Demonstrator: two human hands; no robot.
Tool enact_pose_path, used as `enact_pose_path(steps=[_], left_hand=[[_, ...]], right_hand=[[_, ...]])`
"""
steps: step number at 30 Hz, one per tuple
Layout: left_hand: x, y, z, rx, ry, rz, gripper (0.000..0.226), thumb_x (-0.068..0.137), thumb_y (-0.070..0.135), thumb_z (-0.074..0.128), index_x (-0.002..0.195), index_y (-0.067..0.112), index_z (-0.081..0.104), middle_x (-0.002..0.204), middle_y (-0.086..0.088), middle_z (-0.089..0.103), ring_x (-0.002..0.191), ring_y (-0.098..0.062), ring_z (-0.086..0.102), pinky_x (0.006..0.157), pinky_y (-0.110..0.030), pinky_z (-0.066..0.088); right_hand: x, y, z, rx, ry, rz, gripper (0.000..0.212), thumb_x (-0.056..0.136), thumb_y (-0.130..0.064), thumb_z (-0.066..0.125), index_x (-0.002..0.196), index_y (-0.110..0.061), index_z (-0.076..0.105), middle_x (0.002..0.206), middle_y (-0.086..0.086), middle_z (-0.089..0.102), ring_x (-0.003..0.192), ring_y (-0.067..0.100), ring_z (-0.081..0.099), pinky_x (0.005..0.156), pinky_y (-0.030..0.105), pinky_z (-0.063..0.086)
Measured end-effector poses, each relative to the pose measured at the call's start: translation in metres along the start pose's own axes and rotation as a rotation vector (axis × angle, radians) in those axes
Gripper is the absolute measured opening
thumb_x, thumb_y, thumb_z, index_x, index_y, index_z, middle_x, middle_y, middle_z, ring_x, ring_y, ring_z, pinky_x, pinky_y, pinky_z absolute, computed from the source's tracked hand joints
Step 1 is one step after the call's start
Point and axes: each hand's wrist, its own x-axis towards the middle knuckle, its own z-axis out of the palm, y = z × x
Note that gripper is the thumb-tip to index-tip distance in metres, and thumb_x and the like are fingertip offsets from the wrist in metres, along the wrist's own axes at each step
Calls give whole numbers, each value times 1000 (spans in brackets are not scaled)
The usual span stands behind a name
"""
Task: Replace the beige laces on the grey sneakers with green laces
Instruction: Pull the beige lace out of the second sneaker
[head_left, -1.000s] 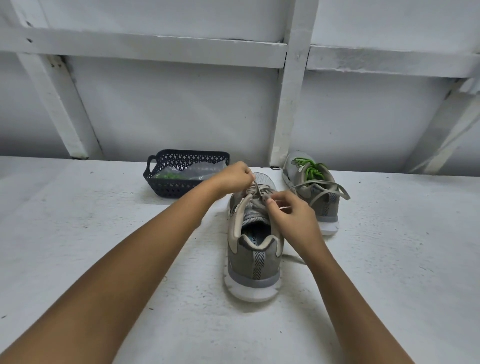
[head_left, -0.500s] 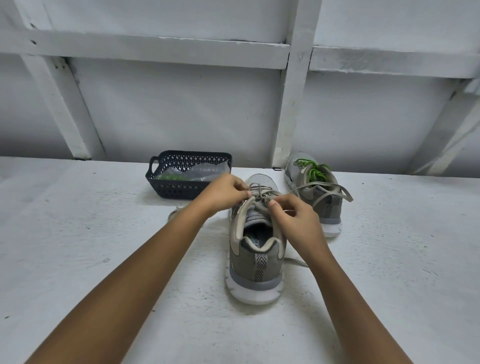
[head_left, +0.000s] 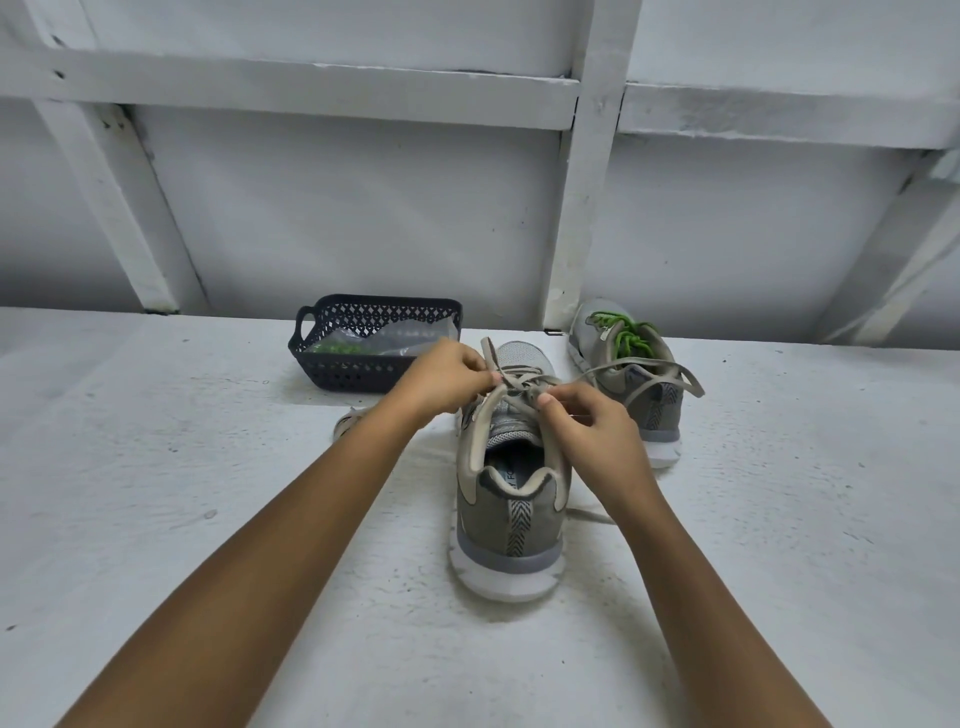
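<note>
A rough, white-painted floor (head_left: 208, 519) runs back to a white wall (head_left: 363, 208) crossed by flat painted battens. On it the near grey sneaker (head_left: 511, 525) stands heel toward the camera, with a suede-like upper, a mesh toe, a herringbone heel tab and a thick white sole. Its flat beige lace (head_left: 524, 371) is pinched on both sides: the left hand (head_left: 447, 374) grips a strand over the eyelets, and the right hand (head_left: 597, 436) pinches another just beside it. A loose loop of it trails right. Just behind on the right, the second sneaker (head_left: 649, 415) carries a round green lace (head_left: 626, 335). A dark perforated plastic basket (head_left: 343, 371) holds a clear crinkled bag (head_left: 395, 340) with something green inside, possibly more laces.
</note>
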Motion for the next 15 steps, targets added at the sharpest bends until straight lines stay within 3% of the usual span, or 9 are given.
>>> enact_pose_path(steps=[5,7,12,15], left_hand=[[9,3,-21,-293,330,-61,22,95,23,54,77,14,62,70,2,59,62,-10,53,52,-23,44],[6,3,-25,-303,287,-82,25,96,28,52,81,12,63,73,2,60,62,-9,54,52,-23,46],[-11,-3,-7,-160,-41,-101,29,92,37,56,91,11,67,85,1,66,73,-11,60,56,-23,47],[-13,-5,5,-202,53,-22,18,91,26,61,81,12,68,84,-2,64,70,-15,57,56,-24,44]], right_hand=[[0,0,-2,25,-16,10,10,89,-31,60,92,-25,69,88,-11,68,84,-4,60,65,8,42],[1,0,-1,21,-15,11,11,89,-32,61,92,-25,69,89,-11,68,85,-3,61,67,10,42],[0,-1,-1,0,-12,3,10,89,-31,60,91,-26,68,88,-11,68,84,-3,60,68,12,43],[0,-1,-1,1,-11,3,10,89,-31,60,91,-26,68,87,-13,67,83,-5,60,67,10,42]])
